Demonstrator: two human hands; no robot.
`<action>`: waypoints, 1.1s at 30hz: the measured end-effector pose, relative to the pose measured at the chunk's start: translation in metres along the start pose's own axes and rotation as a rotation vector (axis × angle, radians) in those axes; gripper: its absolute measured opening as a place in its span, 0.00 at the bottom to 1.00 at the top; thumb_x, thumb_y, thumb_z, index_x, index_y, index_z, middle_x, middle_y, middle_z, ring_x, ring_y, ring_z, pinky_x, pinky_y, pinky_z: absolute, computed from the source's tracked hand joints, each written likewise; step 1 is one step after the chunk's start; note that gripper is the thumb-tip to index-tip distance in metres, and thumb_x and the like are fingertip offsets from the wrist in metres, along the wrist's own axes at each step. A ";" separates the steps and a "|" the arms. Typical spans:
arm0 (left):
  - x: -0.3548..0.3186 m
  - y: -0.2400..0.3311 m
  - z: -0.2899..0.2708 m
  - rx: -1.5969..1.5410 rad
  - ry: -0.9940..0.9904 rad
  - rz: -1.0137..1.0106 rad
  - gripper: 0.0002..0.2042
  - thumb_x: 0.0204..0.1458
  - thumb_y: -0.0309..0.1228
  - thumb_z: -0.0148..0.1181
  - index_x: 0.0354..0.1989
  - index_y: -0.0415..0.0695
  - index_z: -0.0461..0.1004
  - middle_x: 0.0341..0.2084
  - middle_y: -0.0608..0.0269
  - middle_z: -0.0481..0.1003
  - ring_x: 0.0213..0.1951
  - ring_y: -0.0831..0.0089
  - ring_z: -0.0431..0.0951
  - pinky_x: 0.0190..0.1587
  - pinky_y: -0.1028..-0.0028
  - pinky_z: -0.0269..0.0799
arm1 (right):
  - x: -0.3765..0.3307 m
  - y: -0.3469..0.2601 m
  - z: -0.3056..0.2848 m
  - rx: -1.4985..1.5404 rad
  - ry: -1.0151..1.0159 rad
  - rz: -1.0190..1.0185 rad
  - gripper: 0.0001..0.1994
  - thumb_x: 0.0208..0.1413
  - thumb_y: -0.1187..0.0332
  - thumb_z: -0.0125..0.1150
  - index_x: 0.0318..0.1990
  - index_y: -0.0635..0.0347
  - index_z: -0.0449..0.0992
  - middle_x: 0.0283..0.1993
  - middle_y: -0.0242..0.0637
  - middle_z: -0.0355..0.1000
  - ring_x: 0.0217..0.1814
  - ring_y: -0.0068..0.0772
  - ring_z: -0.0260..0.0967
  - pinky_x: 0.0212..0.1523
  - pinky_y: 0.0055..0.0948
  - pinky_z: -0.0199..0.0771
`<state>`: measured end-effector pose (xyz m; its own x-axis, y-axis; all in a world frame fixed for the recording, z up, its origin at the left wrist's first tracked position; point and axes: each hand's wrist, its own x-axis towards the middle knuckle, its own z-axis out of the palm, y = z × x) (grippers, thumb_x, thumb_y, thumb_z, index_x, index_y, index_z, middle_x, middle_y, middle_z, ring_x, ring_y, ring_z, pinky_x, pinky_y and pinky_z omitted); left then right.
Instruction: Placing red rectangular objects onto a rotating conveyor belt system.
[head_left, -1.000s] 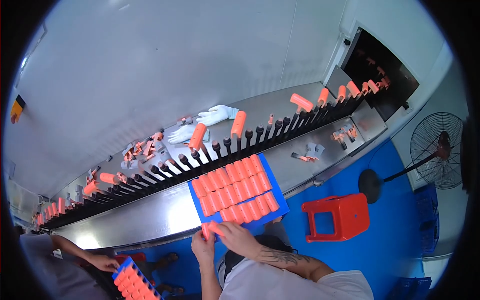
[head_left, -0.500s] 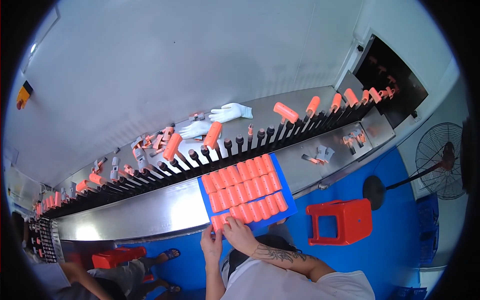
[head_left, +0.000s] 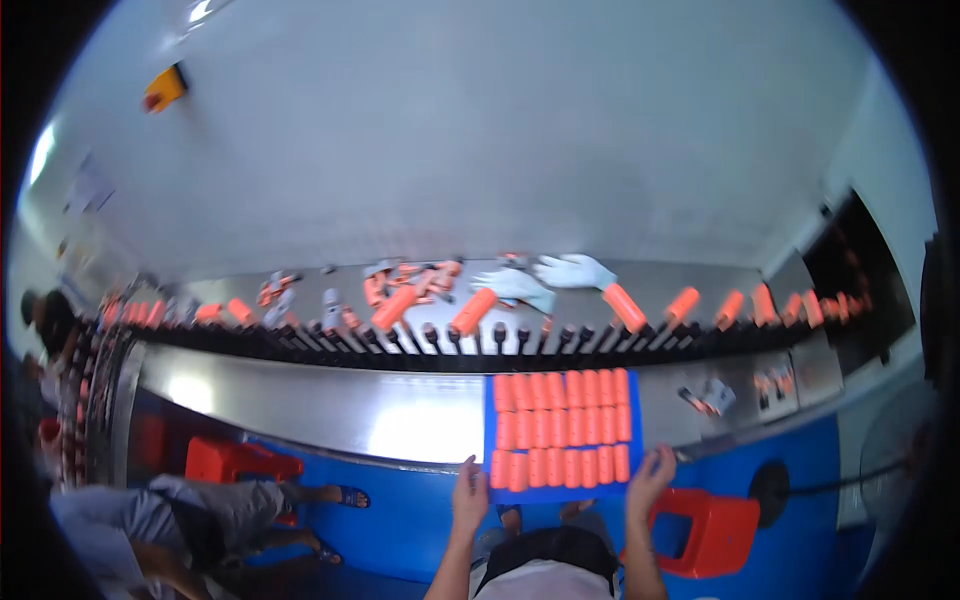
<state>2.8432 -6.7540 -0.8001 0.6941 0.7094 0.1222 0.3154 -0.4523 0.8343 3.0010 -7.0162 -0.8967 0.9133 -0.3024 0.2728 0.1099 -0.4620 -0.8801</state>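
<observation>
A blue board (head_left: 560, 494) bears several rows of short orange cylindrical sleeves (head_left: 560, 468). It lies across the bench's near edge and sticks out toward me. My left hand (head_left: 470, 494) is at its near left corner, fingers closed at the edge. At the near right corner, my right hand (head_left: 651, 477) has its fingers curled at the board's side. Motion blurs both hands a little, and their grip under the board is hidden.
Beyond the board runs a line of black upright pegs (head_left: 500, 336), some topped with orange sleeves (head_left: 473, 311). White gloves (head_left: 576, 271) and loose orange-grey parts lie behind. A red stool (head_left: 708, 532), a fan and, at left, a seated co-worker (head_left: 180, 510) are near.
My hands have moved apart from the near left sleeves to the board's two sides. The whole view has turned, so the bench now looks level.
</observation>
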 end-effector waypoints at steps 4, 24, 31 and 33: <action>-0.007 -0.018 0.050 -0.029 -0.051 -0.046 0.23 0.59 0.23 0.50 0.64 0.43 0.64 0.23 0.62 0.69 0.27 0.73 0.70 0.32 0.71 0.70 | 0.040 0.130 -0.011 0.662 -0.415 0.719 0.17 0.68 0.56 0.51 0.52 0.60 0.74 0.39 0.32 0.76 0.29 0.17 0.64 0.25 0.16 0.60; -0.249 0.345 0.008 -0.410 0.210 -0.551 0.23 0.59 0.18 0.45 0.65 0.40 0.63 0.53 0.50 0.72 0.55 0.64 0.73 0.56 0.70 0.71 | 0.219 -0.073 -0.264 0.687 -0.937 0.409 0.14 0.69 0.68 0.46 0.54 0.66 0.72 0.48 0.37 0.73 0.48 0.25 0.69 0.50 0.26 0.70; -0.438 0.435 -0.058 -0.611 0.661 -0.475 0.23 0.58 0.16 0.46 0.64 0.36 0.62 0.53 0.52 0.73 0.54 0.67 0.74 0.58 0.70 0.68 | 0.188 -0.210 -0.394 0.722 -1.310 0.366 0.13 0.68 0.70 0.46 0.53 0.65 0.73 0.48 0.36 0.74 0.48 0.24 0.69 0.51 0.26 0.69; -0.484 0.470 -0.072 -0.640 0.784 -0.469 0.24 0.57 0.16 0.45 0.64 0.36 0.63 0.53 0.52 0.74 0.54 0.67 0.74 0.58 0.70 0.69 | 0.169 -0.231 -0.414 0.731 -1.407 0.370 0.13 0.68 0.71 0.46 0.53 0.65 0.73 0.48 0.36 0.74 0.49 0.24 0.69 0.52 0.26 0.69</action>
<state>2.6091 -7.2711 -0.4290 -0.0778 0.9840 -0.1605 -0.1093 0.1516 0.9824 2.9673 -7.3055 -0.4862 0.5027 0.8469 -0.1735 -0.4068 0.0547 -0.9119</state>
